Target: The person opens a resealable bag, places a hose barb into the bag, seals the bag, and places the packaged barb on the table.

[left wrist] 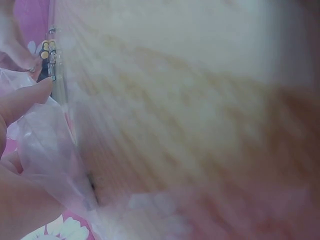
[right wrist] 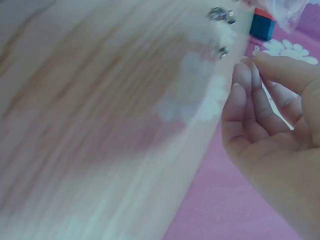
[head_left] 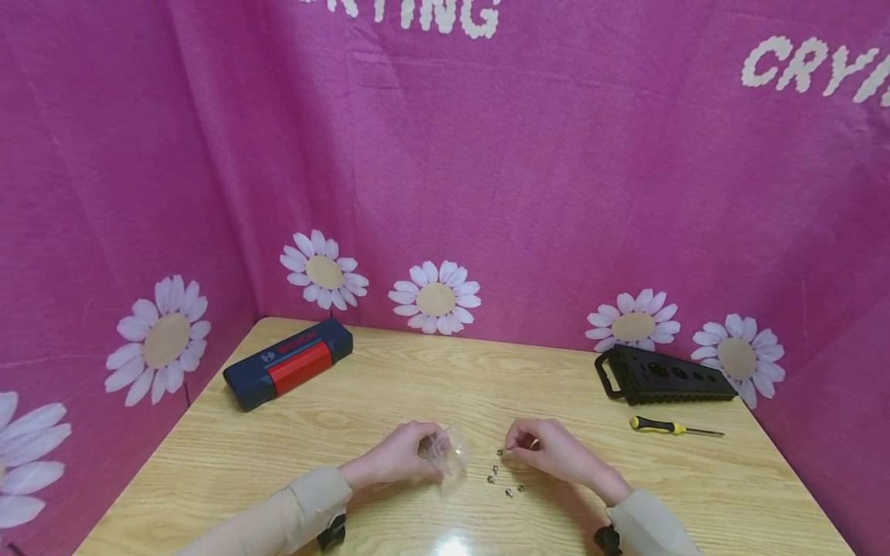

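My left hand [head_left: 405, 454] grips a clear plastic bag [head_left: 453, 455], whose crumpled film spreads past the thumb and fingers. In the left wrist view the bag [left wrist: 47, 140] hangs between thumb and fingers. To the right, my right hand [head_left: 552, 449] is low over the table with thumb and forefinger together. At their tips, in the right wrist view, a tiny shiny metal piece [right wrist: 256, 48] is pinched; its exact kind is too small to tell. Several similar small metal pieces [head_left: 490, 479] lie loose on the wood between the hands, a few of them [right wrist: 217, 13] near the right fingertips.
A dark blue and red Bosch case [head_left: 288, 363] lies at the back left of the wooden table [head_left: 417, 371]. Back right stands a black plastic holder [head_left: 667, 378] with a handle. Before it lies a yellow and black screwdriver [head_left: 674, 426]. Pink flowered cloth [head_left: 487, 193] surrounds the table.
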Demonstrator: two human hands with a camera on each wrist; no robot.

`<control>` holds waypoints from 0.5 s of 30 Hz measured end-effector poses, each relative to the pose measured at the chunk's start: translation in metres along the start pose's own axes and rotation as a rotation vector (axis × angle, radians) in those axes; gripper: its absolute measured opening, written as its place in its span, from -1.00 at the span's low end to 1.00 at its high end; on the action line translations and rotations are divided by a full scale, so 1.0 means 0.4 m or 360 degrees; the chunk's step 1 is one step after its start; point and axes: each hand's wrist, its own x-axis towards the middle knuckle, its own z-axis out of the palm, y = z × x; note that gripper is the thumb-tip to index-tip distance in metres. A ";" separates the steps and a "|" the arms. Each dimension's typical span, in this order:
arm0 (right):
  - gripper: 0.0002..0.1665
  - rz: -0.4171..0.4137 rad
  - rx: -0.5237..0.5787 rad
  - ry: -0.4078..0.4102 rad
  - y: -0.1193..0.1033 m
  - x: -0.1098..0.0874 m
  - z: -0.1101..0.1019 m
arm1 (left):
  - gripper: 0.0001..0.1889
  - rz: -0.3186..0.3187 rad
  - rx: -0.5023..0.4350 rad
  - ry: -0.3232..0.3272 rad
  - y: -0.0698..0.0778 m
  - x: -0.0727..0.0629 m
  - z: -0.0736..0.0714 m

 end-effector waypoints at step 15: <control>-0.94 -0.0079 0.0019 0.0092 -0.105 0.090 0.039 | -0.67 0.0049 0.0017 0.0000 -0.002 0.002 -0.003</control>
